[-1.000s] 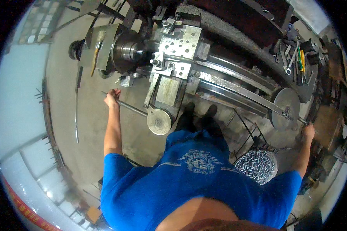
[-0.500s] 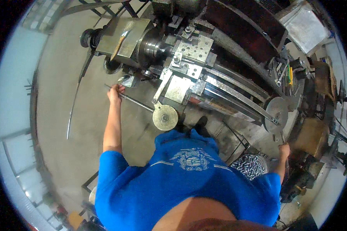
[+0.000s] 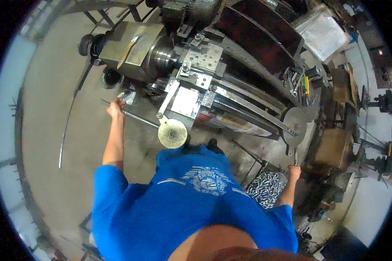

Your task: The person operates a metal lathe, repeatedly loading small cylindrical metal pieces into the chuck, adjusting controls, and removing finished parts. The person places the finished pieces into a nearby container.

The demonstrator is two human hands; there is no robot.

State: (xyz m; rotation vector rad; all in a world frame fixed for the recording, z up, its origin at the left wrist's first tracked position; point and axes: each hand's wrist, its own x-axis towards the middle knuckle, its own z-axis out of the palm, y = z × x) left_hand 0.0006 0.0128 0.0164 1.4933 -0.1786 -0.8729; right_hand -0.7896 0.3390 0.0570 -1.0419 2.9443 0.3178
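Seemingly braced at both ends of a metal lathe (image 3: 213,87), the person in a blue shirt (image 3: 191,209) stands over the machine with arms spread. Of the two hands, the left hand (image 3: 116,108) is closed around the end of a long thin steel rod (image 3: 137,117) that runs from it toward the pale round handwheel (image 3: 172,133) on the carriage front. The right hand (image 3: 294,172) is wrapped around a short crank handle (image 3: 295,155) hanging just below the grey disc-shaped tailstock wheel (image 3: 295,123) at the far right end of the bed. The lathe chuck (image 3: 163,56) sits beside the perforated steel tool block (image 3: 202,58). A container of small shiny metal parts (image 3: 265,188) rests on the floor near the right forearm. A curved thin bar (image 3: 67,130) lies on the concrete floor (image 3: 43,130) to the left.
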